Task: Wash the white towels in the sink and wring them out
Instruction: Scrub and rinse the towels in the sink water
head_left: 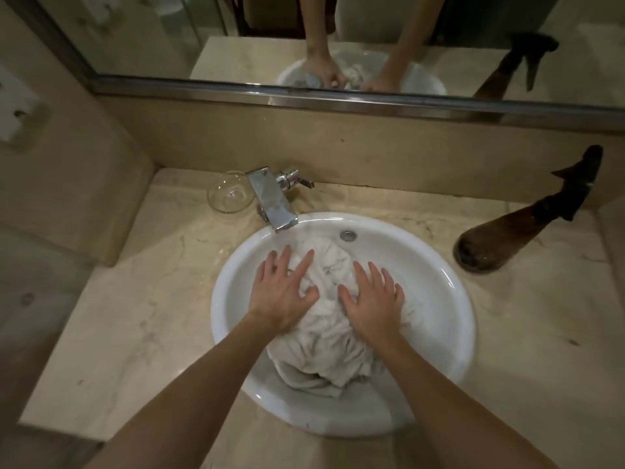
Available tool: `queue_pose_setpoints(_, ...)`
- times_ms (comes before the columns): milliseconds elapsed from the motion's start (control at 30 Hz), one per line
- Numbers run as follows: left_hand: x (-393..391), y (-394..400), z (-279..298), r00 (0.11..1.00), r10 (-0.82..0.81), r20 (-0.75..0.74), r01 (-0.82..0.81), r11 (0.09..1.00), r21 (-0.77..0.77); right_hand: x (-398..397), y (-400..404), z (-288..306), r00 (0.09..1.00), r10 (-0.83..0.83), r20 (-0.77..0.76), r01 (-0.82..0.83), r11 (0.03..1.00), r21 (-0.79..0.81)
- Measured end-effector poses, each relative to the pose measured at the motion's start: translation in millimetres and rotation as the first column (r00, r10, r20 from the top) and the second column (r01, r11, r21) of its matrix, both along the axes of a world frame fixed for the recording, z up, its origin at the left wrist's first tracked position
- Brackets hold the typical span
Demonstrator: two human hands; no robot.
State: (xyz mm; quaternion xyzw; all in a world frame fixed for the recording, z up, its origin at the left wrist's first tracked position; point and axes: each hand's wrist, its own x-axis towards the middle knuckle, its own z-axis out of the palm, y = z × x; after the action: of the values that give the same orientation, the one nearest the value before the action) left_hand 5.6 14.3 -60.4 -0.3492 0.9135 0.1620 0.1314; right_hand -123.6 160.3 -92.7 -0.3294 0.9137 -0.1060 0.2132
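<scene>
A person stands at a bathroom vanity, both bare forearms reaching down into a round white sink set in a beige marble countertop. A crumpled heap of wet white towels fills the middle of the basin, bunched in folds from just below the overflow hole down to the near wall.

The left hand lies flat on the left side of the heap, fingers spread and straight, palm pressing down on the cloth without gripping it. The right hand does the same on the right side, fingers splayed and extended, holding nothing. The two thumbs point toward each other with a strip of towel between them.

A square chrome faucet reaches over the far left rim of the sink. Just left of it on the countertop sits a small clear glass bowl. On the right, well apart from the sink, stands a dark brown spray bottle. A mirror along the back wall reflects the arms, hands and basin.
</scene>
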Motion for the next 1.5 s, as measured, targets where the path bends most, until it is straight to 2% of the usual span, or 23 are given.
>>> queue_pose_setpoints(100, -3.4, -11.7, -16.7, 0.995, 0.085, -0.058, -0.074, 0.981, 0.177, -3.4, -9.3, -15.0, 0.997, 0.020, -0.068, -0.020, 1.000, -0.005)
queue_pose_setpoints(167, -9.0, -11.7, -23.7, 0.987, 0.141, -0.082, -0.122, 0.972, 0.203, -6.5, -17.3, -23.0, 0.994, 0.060, -0.088, -0.059, 0.998, 0.022)
queue_pose_setpoints(267, -17.1, -4.5, -33.3, 0.980, 0.172, -0.096, -0.168, 0.984, 0.052, -12.9, -26.4, -37.2, 0.988, 0.106, -0.117, -0.104, 0.994, 0.023)
queue_pose_setpoints(400, -19.8, -9.0, -59.3, 0.966, 0.136, -0.218, -0.164, 0.979, -0.119, -18.3, -34.7, -46.9, 0.974, 0.129, -0.185, -0.134, 0.991, -0.016)
queue_pose_setpoints(467, -18.4, -15.3, -70.0, 0.947, 0.097, -0.307, -0.151, 0.976, -0.158, -18.4, -40.6, -46.5, 0.979, 0.117, -0.166, -0.122, 0.992, -0.019)
queue_pose_setpoints(600, -14.6, -20.7, -77.5, 0.848, 0.027, -0.529, -0.156, 0.967, -0.200, -19.5, -50.8, -38.3, 0.993, 0.094, -0.075, -0.091, 0.995, 0.037)
queue_pose_setpoints(667, -14.6, -20.2, -75.1, 0.843, 0.042, -0.537, -0.155, 0.974, -0.166, -24.5, -60.1, -32.6, 0.998, 0.063, -0.002, -0.062, 0.995, 0.075)
queue_pose_setpoints(767, -13.0, -15.8, -66.6, 0.858, 0.146, -0.493, -0.197, 0.979, -0.053, -31.1, -72.2, -21.8, 0.994, 0.022, 0.107, -0.036, 0.990, 0.138)
queue_pose_setpoints(833, -8.4, -20.3, -59.0, 0.817, 0.254, -0.518, -0.226, 0.967, 0.118, -32.3, -69.2, -17.4, 0.989, 0.028, 0.147, -0.046, 0.992, 0.120)
queue_pose_setpoints(900, 1.0, -29.0, -49.0, 0.777, 0.342, -0.529, -0.217, 0.934, 0.285, -29.5, -58.7, -8.8, 0.987, 0.005, 0.158, -0.011, 0.999, 0.042)
queue_pose_setpoints(1033, 23.7, -26.1, -15.7, 0.668, 0.520, -0.532, -0.230, 0.824, 0.517, -10.1, -32.7, 34.3, 0.988, 0.003, 0.154, 0.030, 0.977, -0.210)
queue_pose_setpoints(1133, 38.4, -11.1, 17.0, 0.581, 0.583, -0.568, -0.207, 0.781, 0.590, 7.5, -11.0, 69.4, 0.986, 0.083, 0.143, -0.026, 0.934, -0.357)
queue_pose_setpoints(1200, 48.1, -3.3, 37.0, 0.560, 0.605, -0.566, -0.179, 0.756, 0.630, 13.2, 7.6, 80.2, 0.982, 0.111, 0.154, -0.039, 0.913, -0.406)
queue_pose_setpoints(1300, 46.8, -8.0, 53.8, 0.606, 0.690, -0.397, -0.220, 0.625, 0.749, 8.1, 36.8, 77.3, 0.971, 0.054, 0.232, 0.040, 0.923, -0.382)
queue_pose_setpoints(1333, 38.9, -13.3, 57.0, 0.647, 0.702, -0.297, -0.282, 0.583, 0.762, 4.2, 44.9, 72.8, 0.963, 0.013, 0.268, 0.086, 0.931, -0.355)
queue_pose_setpoints(1367, 28.5, -19.0, 59.8, 0.716, 0.672, -0.190, -0.346, 0.577, 0.740, 0.2, 51.0, 67.0, 0.952, -0.035, 0.303, 0.137, 0.938, -0.320)
queue_pose_setpoints(1400, 15.4, -23.7, 59.8, 0.809, 0.581, -0.094, -0.390, 0.648, 0.654, -3.7, 54.9, 61.5, 0.940, -0.082, 0.331, 0.181, 0.942, -0.283)
queue_pose_setpoints(1433, 2.3, -25.2, 56.0, 0.891, 0.454, -0.012, -0.379, 0.758, 0.531, -7.5, 56.7, 56.2, 0.928, -0.126, 0.351, 0.221, 0.944, -0.245)
queue_pose_setpoints(1500, -22.8, -16.4, 41.3, 0.964, 0.246, 0.103, -0.265, 0.923, 0.279, -16.6, 56.4, 47.0, 0.900, -0.202, 0.385, 0.287, 0.942, -0.177)
